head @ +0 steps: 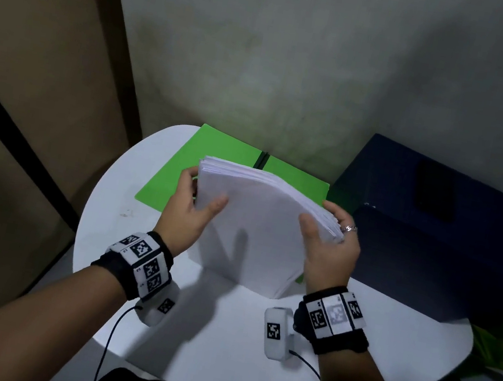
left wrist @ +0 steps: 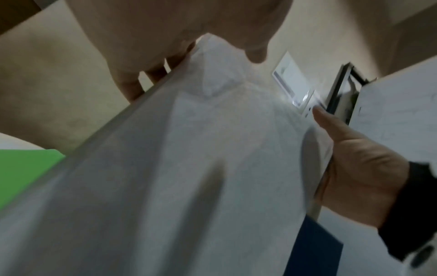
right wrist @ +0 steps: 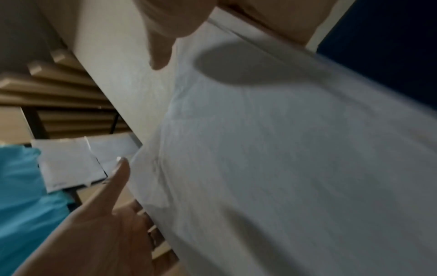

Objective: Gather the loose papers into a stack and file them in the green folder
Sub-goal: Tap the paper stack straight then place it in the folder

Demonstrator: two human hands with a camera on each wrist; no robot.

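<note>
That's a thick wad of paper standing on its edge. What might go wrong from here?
The paper stack stands on end on the table, held only at its sides by the left hand and right hand, so sheets might slip and fan out. Its top edges look uneven, so corners may bend going in. The green folder lies open behind the stack, partly hidden, so placing could go off-centre.

A round white desk (head: 130, 296) carries an open green folder (head: 179, 174) lying flat at its far side and a dark blue box (head: 433, 256) at the right. A stack of paper (head: 255, 234) stands on edge, its lower edge apparently touching the desktop.
</note>
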